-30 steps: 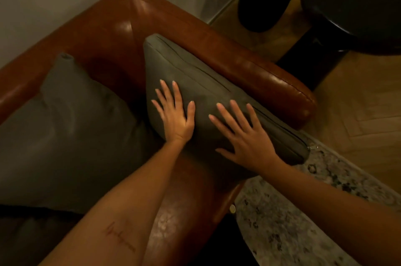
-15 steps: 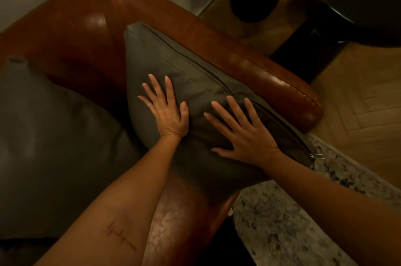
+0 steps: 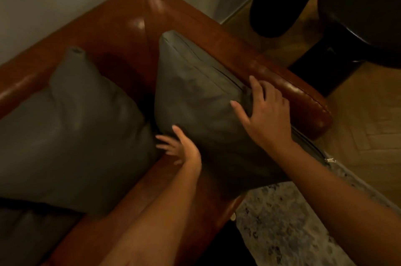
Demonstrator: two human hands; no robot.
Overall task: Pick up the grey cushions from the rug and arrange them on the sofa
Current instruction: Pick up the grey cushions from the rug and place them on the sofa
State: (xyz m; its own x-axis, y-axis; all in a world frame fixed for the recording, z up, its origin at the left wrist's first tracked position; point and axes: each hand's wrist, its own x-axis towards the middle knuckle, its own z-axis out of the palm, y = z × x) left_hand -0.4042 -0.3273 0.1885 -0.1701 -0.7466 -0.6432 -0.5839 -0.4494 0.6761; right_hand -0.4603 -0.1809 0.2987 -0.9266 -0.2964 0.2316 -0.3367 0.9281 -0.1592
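Observation:
A grey cushion (image 3: 195,96) leans against the right arm of the brown leather sofa (image 3: 282,83). My right hand (image 3: 267,113) grips its upper edge near the zip, thumb on the front face and fingers over the seam. My left hand (image 3: 182,148) is at the cushion's lower left corner, fingers spread and blurred, touching its side. A second grey cushion (image 3: 76,126) rests against the sofa back to the left.
A patterned grey rug (image 3: 282,222) lies at the lower right beside the sofa. Wooden herringbone floor (image 3: 368,124) runs to the right. A dark round table with a thick base (image 3: 358,16) stands at the top right. A pale wall (image 3: 43,5) is behind the sofa.
Both hands left the cushion's flat face. The right hand moved up to grip its top edge; the left slid down to its lower left corner.

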